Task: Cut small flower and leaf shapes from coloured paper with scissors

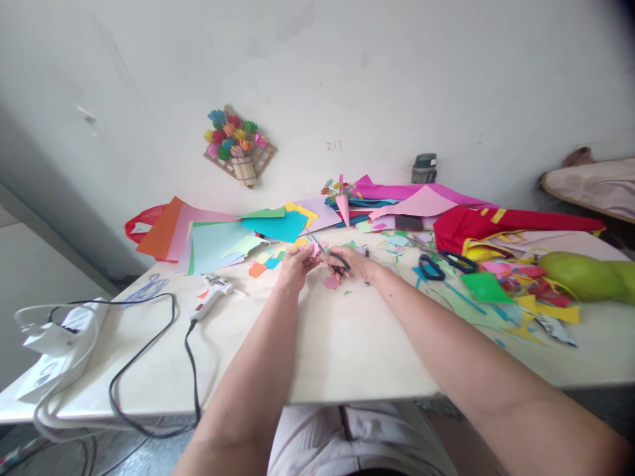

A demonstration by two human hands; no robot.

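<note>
Near the middle of the table, my right hand (353, 262) is closed round the black handles of a pair of scissors (339, 262). Their blades point up and to the left, toward a small piece of pink paper (316, 249). My left hand (297, 263) pinches that paper between thumb and fingers, close beside the blades. On the table just below the hands lies another pink paper cutout (331, 283). Small coloured paper squares, among them an orange one (257, 270), are spread to the left of my left hand.
A white glue gun (212, 296) with a black cord lies left, near a white power strip (64, 350). Coloured paper sheets (213, 241) line the back. Blue-handled scissors (430, 267), paper scraps (530, 281) and a green rounded object (580, 274) lie right. A paper flower bouquet (342, 198) stands behind.
</note>
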